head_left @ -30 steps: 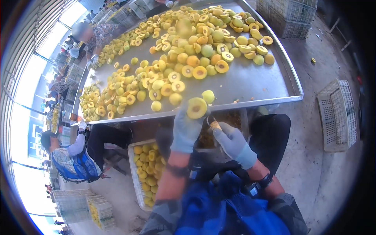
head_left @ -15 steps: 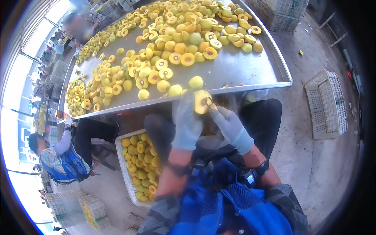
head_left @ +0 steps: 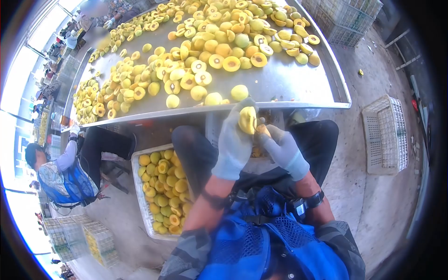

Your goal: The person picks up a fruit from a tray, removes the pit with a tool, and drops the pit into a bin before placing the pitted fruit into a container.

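Observation:
My left hand (head_left: pixel 234 142), in a pale glove, holds a yellow halved fruit (head_left: pixel 247 120) upright just below the metal table's front edge. My right hand (head_left: pixel 282 148), gloved too, is closed at the right of that fruit around a small tool with a brownish end (head_left: pixel 263 129), which is mostly hidden by the fingers. Many halved yellow fruits (head_left: pixel 231 64) are heaped on the metal table (head_left: pixel 280 86), some showing brown centres. A few lie near its front edge, among them a rounded one (head_left: pixel 239 92) just above my left hand.
A white crate full of fruit (head_left: pixel 150 224) stands on the floor left of my legs. An overturned or tilted pale crate (head_left: pixel 385 135) lies at the right. Stacked crates (head_left: pixel 343 23) stand behind the table. A person in a blue vest (head_left: pixel 70 177) sits at the left.
The fruit in my left hand has turned from showing its cut face to a narrower side view. My right hand has shifted slightly right and down in the view.

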### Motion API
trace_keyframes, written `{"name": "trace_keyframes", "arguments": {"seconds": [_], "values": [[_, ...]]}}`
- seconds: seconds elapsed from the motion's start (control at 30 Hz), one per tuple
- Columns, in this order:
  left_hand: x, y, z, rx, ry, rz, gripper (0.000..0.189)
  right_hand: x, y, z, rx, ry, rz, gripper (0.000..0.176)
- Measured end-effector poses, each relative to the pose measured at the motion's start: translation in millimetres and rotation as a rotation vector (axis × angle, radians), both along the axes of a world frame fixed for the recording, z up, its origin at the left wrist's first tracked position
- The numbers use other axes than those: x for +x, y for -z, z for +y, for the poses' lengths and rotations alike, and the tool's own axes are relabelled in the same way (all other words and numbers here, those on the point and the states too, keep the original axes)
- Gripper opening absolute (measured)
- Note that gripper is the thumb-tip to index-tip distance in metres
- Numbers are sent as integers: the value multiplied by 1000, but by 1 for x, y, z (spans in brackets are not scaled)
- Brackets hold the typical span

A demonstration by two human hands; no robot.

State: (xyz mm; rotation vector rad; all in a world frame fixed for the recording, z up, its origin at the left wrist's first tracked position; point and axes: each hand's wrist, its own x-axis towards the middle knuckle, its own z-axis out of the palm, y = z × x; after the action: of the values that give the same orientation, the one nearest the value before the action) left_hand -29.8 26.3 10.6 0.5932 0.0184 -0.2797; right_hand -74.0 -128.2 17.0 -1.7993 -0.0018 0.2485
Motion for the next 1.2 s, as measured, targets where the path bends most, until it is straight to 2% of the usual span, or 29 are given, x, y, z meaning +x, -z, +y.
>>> {"name": "trace_keyframes", "arguments": {"seconds": [0.1, 0.2, 0.3, 0.5, 0.7, 0.8, 0.9, 1.03, 1.2], "values": [[-5, -3, 1, 8, -13, -47, 46, -1, -8, 1, 95, 33, 103, 26], [-3, 4, 7, 159, -25, -152, 45, 0, -20, 5, 328, 131, 111, 23], [-9, 0, 7, 281, -86, -161, 44, 8, -12, 3, 243, 148, -147, 22], [-10, 7, 18, 430, -204, -250, 42, 10, -28, 7, 43, 91, -251, 30], [-11, 19, 25, 518, -257, -388, 50, 16, -39, 21, 53, 143, -179, 28], [-16, 10, 28, 500, -223, -355, 53, 10, -40, 26, -32, 122, -338, 26], [-18, 12, 29, 499, -255, -257, 54, 2, -38, 21, 33, 18, -258, 26], [-18, 16, 29, 575, -281, -228, 55, -5, -30, 20, 47, 9, -255, 24], [-20, 7, 21, 542, -294, -190, 54, -2, -23, 20, 57, -25, -286, 23]]}}
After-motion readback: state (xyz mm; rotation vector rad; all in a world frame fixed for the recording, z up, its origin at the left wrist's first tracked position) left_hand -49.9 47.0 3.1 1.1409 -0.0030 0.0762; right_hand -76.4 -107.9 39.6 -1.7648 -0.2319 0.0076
